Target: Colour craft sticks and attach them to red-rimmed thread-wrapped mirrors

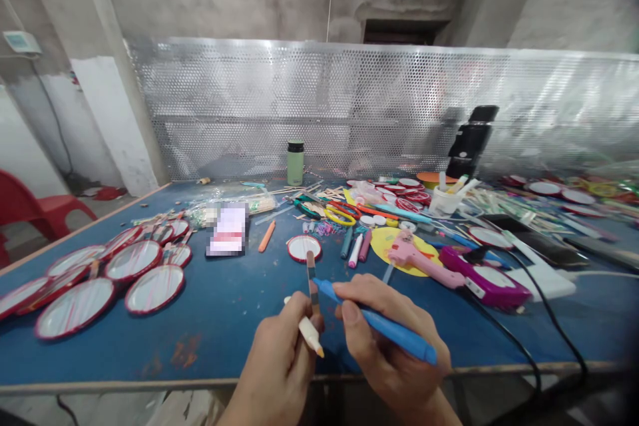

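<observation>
My left hand [279,353] is closed around the lower end of a flat wooden craft stick [312,279]. A white marker [310,335] with an orange tip is also tucked between its fingers, pointing down to the right. At the stick's upper end is a small white disc [301,247] with a red rim, and the stick overlaps its edge. Part of the stick is coloured dark. My right hand [394,339] grips a blue marker [384,326] like a pen; its tip is at the stick's side, just above my left fingers. Whether it touches cannot be made out.
Several red-rimmed white discs [82,309] lie overlapping on the left. Beyond are a phone [228,229], an orange marker [267,237] and a green bottle [295,163]. To the right, a pink glue gun [424,261] rests by a purple device [484,277] with black cables [504,339].
</observation>
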A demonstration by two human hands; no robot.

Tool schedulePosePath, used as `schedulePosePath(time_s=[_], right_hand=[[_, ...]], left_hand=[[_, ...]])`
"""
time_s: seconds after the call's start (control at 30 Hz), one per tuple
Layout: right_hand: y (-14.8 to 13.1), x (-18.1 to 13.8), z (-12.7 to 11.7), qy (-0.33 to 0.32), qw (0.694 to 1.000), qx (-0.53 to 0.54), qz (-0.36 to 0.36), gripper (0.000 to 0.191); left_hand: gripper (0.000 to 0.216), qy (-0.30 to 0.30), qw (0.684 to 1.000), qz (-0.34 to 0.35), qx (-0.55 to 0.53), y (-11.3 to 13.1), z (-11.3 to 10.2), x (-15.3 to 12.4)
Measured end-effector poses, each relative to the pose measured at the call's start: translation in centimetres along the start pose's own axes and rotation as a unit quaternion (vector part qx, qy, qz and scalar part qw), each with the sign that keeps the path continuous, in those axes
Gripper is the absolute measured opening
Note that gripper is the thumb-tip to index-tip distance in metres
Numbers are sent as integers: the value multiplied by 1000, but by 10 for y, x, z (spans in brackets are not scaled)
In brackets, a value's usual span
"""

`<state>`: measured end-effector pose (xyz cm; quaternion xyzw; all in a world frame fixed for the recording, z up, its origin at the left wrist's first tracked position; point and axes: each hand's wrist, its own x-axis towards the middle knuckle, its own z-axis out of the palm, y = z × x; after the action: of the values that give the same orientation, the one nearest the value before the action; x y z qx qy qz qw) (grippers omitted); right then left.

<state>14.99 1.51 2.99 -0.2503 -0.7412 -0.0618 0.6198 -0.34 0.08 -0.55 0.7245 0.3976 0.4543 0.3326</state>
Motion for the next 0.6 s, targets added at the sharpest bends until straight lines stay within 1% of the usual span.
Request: schedulePosePath(time_s=[0.27,0.5,0.6], right_hand=[[1,0,1,-5,1000,-6,5,18],[3,-6,0,24,999,-30,14,21],[2,-4,1,16,1000,-20,8,20]], left_hand=[[24,5,1000,10,5,0,0,-1],[25,10,1000,-2,12,3,0,-1],[25,13,1000,8,8,2,0,-1]])
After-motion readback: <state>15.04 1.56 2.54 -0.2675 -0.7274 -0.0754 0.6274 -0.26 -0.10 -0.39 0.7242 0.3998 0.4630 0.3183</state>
